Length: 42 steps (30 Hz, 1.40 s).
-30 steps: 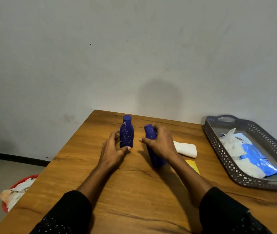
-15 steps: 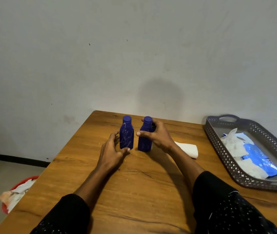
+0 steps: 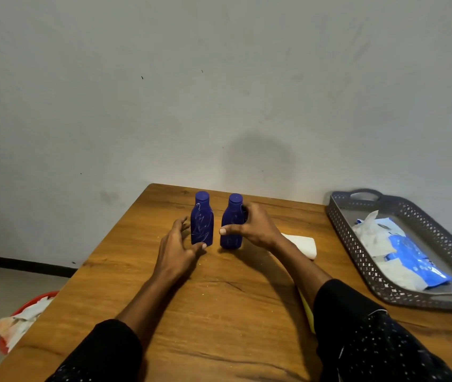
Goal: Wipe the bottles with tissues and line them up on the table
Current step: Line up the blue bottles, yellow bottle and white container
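Two dark blue bottles stand upright side by side near the far edge of the wooden table [image 3: 219,312]. The left bottle [image 3: 201,219] carries pale scratch marks; my left hand [image 3: 178,249] cups its lower part, thumb touching the base and fingers curved beside it. My right hand [image 3: 252,227] grips the right bottle [image 3: 231,221], thumb across its front and fingers behind. A white bottle [image 3: 303,245] lies on its side behind my right wrist, partly hidden.
A grey perforated tray [image 3: 357,260] at the right holds a blue tissue pack [image 3: 412,260] with loose white tissues. A yellow item [image 3: 308,312] shows beside my right sleeve. On the floor at left stands a red bin [image 3: 23,315] with crumpled tissues.
My right hand carried the second blue bottle from a tilted hold nearer me and stood it upright next to the first. My left hand stayed at the left bottle.
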### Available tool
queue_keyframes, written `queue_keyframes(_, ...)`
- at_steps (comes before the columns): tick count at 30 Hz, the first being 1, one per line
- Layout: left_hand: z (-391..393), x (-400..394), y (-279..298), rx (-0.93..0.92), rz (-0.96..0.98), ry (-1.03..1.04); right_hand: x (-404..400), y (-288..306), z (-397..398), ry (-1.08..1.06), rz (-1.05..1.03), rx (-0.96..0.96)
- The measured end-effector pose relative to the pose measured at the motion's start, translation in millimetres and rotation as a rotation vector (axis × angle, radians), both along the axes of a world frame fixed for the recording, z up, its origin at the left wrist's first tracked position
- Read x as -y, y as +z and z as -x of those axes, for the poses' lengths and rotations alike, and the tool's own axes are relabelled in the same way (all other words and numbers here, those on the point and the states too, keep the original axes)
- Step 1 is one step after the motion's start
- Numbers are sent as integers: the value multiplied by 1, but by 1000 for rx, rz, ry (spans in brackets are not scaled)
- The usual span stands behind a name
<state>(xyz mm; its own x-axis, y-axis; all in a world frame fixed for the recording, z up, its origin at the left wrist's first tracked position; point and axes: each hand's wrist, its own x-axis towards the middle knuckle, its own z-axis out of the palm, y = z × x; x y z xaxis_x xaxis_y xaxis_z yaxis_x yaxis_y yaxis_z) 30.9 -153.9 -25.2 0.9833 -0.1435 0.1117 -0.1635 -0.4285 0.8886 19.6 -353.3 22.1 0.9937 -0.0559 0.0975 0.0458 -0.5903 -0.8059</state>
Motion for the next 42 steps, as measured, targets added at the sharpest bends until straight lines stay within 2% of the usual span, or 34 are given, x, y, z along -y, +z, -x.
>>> queue_keyframes(5, 3, -3, 0, -18, 7, 25, 18, 11, 11, 32, 44, -104)
queue_keyframes(7, 3, -5, 0, -20, 3, 37, 34, 16, 25, -46, 169, -148)
queue_keyframes(10, 2, -9, -3, -19, -7, 61, 66, 20, 55, -248, 471, -208)
queue_keyframes(12, 3, -9, -4, -19, -8, 59, 82, 14, 75, -255, 650, -324)
queue_keyframes(15, 4, -8, -3, -23, -4, 54, 92, -3, 101, -274, 750, -517)
queue_keyframes(18, 5, -9, -3, -14, -13, 65, 87, -8, 113, -271, 852, -572)
queue_keyframes(25, 10, -2, 5, -12, 7, 26, 72, -7, 111, -283, 651, -500)
queue_keyframes(29, 13, -1, 6, -18, 13, 22, 69, -2, 100, -274, 275, -244)
queue_keyframes(33, 14, -2, 5, -26, 11, 18, 62, 10, 78, -280, 57, 20)
queue_keyframes(38, 15, -4, 5, -25, 0, 14, 56, 10, 44, -286, -3, 128)
queue_keyframes(42, 15, -7, 2, -33, -19, 11, 53, 4, 29, -246, -32, 127)
